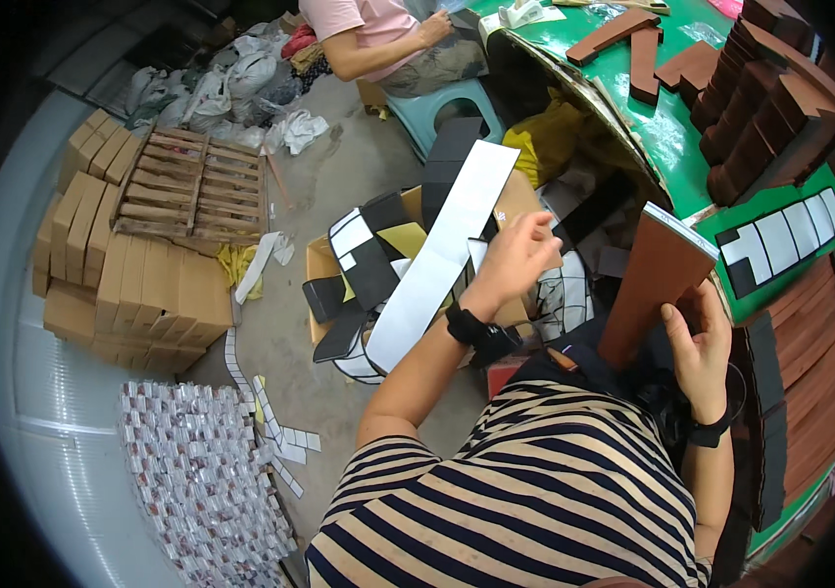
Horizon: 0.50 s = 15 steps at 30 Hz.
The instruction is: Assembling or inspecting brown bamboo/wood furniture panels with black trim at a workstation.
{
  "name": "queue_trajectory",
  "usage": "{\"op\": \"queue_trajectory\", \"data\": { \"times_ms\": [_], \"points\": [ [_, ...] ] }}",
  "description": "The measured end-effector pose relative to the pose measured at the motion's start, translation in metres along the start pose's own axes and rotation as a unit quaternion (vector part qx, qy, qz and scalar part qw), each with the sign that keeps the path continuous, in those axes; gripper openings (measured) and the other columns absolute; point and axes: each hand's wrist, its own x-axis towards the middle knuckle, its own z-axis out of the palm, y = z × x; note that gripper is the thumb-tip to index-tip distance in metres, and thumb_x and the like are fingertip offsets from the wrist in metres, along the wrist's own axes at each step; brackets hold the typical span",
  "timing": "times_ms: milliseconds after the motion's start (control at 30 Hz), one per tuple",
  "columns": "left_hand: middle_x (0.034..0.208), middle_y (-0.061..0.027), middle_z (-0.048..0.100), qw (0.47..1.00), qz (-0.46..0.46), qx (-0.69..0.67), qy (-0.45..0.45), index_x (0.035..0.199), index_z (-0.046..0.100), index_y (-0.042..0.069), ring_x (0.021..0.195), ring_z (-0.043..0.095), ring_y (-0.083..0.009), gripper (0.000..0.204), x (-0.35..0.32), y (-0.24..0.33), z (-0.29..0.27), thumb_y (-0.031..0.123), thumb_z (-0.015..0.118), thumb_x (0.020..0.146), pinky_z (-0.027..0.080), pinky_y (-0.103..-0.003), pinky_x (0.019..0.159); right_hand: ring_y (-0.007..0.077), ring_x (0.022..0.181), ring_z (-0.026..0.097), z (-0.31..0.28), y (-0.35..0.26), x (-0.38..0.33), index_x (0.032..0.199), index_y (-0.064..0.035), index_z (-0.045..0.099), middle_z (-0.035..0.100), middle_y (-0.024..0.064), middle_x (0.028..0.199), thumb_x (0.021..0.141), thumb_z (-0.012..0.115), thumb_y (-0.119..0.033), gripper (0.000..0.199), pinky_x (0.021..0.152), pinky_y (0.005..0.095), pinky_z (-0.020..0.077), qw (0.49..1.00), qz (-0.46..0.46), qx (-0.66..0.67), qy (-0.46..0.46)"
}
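In my right hand [700,348] is a reddish-brown board [645,284], held upright by its right edge with thumb and fingers. A pale strip [682,231] runs along the board's top end. My left hand [515,257] is raised with its fingers apart and holds nothing that I can see. Beside it, a long white strip [447,250] slants across an open cardboard box [322,263]. Black pieces [370,274] and white-and-black backing scraps lie heaped in that box.
To the right, a green table [667,142] carries stacked brown boards [780,118], loose brown pieces [644,64] and a black sheet with white pads [780,245]. A co-worker [378,44] sits on a blue stool [447,103]. Cartons [158,294], a wooden pallet [192,186] and clear-wrapped packs [197,480] stand left.
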Motion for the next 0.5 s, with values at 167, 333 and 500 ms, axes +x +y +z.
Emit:
{"op": "queue_trajectory", "data": {
  "times_ms": [167, 333, 500],
  "points": [
    [0.103, -0.0142, 0.061, 0.978, -0.047, 0.063, 0.194, 0.11, 0.058, -0.001, 0.095, 0.062, -0.0243, 0.028, -0.013, -0.045, -0.034, 0.012, 0.062, 0.086, 0.05, -0.033, 0.082, 0.0141, 0.095, 0.058, -0.003, -0.012, 0.0, 0.127, 0.0021, 0.05, 0.06, 0.0068, 0.105, 0.087, 0.061, -0.002, 0.042, 0.086, 0.0268, 0.0458, 0.998, -0.022, 0.049, -0.016],
    [0.111, -0.0166, 0.058, 0.888, -0.078, 0.211, 0.401, 0.106, 0.059, -0.001, 0.111, 0.053, -0.0321, 0.029, -0.054, -0.112, -0.093, 0.01, 0.063, 0.08, 0.04, -0.04, 0.099, 0.0136, 0.097, 0.057, -0.002, -0.012, 0.002, 0.13, 0.003, 0.048, 0.059, 0.0063, 0.107, 0.088, 0.061, -0.002, 0.044, 0.089, 0.027, 0.0444, 0.993, -0.022, 0.103, -0.047],
    [0.115, -0.0188, 0.056, 0.843, -0.202, 0.254, 0.428, 0.108, 0.057, 0.0, 0.112, 0.052, -0.0344, 0.029, -0.093, -0.161, -0.143, 0.01, 0.061, 0.081, 0.04, -0.039, 0.099, 0.0111, 0.094, 0.054, 0.009, -0.004, 0.009, 0.131, 0.0031, 0.047, 0.057, 0.0035, 0.103, 0.089, 0.06, -0.001, 0.044, 0.088, 0.0249, 0.0431, 0.98, 0.012, 0.182, -0.082]
  ]
}}
